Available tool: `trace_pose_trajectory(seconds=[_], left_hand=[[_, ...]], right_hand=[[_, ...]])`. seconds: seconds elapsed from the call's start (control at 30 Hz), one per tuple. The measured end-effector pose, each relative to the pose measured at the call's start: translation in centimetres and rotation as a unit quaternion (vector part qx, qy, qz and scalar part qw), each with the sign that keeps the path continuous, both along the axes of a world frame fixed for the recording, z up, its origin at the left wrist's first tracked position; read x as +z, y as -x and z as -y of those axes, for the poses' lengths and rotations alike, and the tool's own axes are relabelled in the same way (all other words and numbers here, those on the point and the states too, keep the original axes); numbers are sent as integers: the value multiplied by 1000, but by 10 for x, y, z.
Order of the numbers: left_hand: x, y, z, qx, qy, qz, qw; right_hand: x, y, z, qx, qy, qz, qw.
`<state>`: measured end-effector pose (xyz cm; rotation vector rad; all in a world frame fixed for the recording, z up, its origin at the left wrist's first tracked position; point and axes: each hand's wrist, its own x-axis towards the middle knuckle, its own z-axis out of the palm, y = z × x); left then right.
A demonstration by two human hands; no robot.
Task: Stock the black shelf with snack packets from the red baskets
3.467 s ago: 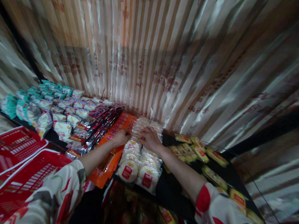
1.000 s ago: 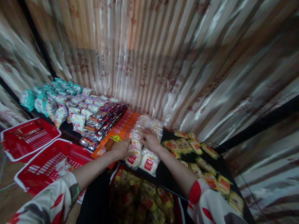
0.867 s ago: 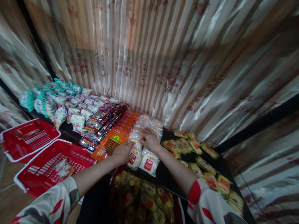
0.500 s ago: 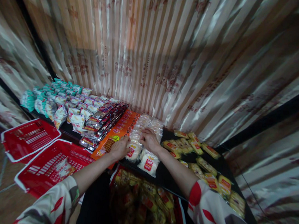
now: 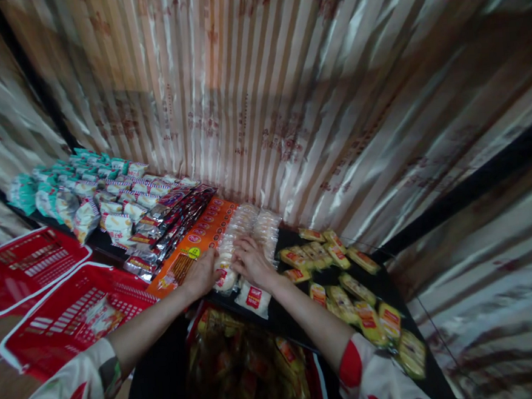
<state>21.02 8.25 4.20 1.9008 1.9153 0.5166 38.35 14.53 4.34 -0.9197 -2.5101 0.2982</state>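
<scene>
My left hand [image 5: 203, 276] lies against the left side of a row of clear packets of white round snacks [image 5: 226, 277], its fingers loosely bent and apart. From the other side, my right hand [image 5: 253, 263] rests its curved, parted fingers on the same row. Neither hand is closed around a packet, though some fingertips are hidden. Alongside, a second row of similar white packets [image 5: 253, 297] runs partly under my right hand and wrist. An orange snack pack [image 5: 183, 257] lies flat just left of my left hand.
Silvery packs [image 5: 147, 252] and white-and-teal bags [image 5: 84, 166] fill the dark shelf's left end. Yellow packets [image 5: 368, 322] are scattered at right. Two red baskets [image 5: 74, 325] stand at left, the nearer holding a bag. Below me, another container holds yellow packets [image 5: 255, 370]. A striped curtain [image 5: 241, 104] hangs behind.
The view has shifted, so the shelf's goods appear farther left. My right hand has moved slightly down and lies flatter over the left row; my left hand stays at that row's side.
</scene>
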Motion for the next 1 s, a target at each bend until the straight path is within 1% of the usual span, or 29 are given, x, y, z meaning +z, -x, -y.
trace_pose_trajectory(seconds=[0.13, 0.27, 0.37, 0.43, 0.5, 0.57, 0.67, 0.73, 0.8, 0.87, 0.93, 1.0], left_hand=[[-2, 1, 2, -3, -15, 14, 1000], [-4, 2, 1, 1, -6, 8, 1000], [0, 1, 0, 6, 3, 1, 1000], [7, 0, 1, 14, 21, -20, 999], [16, -2, 2, 21, 52, -55, 997], [26, -4, 3, 4, 69, -87, 994], [39, -9, -4, -41, 47, -128, 990], [45, -15, -21, -56, 7, -133, 990], [50, -23, -47, -73, -38, -109, 991], [51, -35, -83, -105, -71, -77, 989], [49, -50, -123, -125, -90, -71, 985], [45, -66, -163, -114, -104, -74, 985]], right_hand=[[0, 0, -1, -3, 22, -19, 1000], [-2, 0, -2, 3, 34, -39, 999], [-1, -2, -4, 8, 27, -61, 998], [0, -6, -9, 3, 9, -81, 997], [1, -15, -19, -20, -14, -104, 994], [0, -28, -33, -63, -30, -128, 989], [-2, -53, -62, -147, -35, -150, 977], [-3, -71, -82, -209, -22, -152, 966], [-3, -87, -103, -273, 5, -144, 951], [-3, -99, -122, -325, 40, -120, 937], [-3, -109, -141, -354, 72, -90, 928], [-7, -117, -159, -360, 99, -73, 925]])
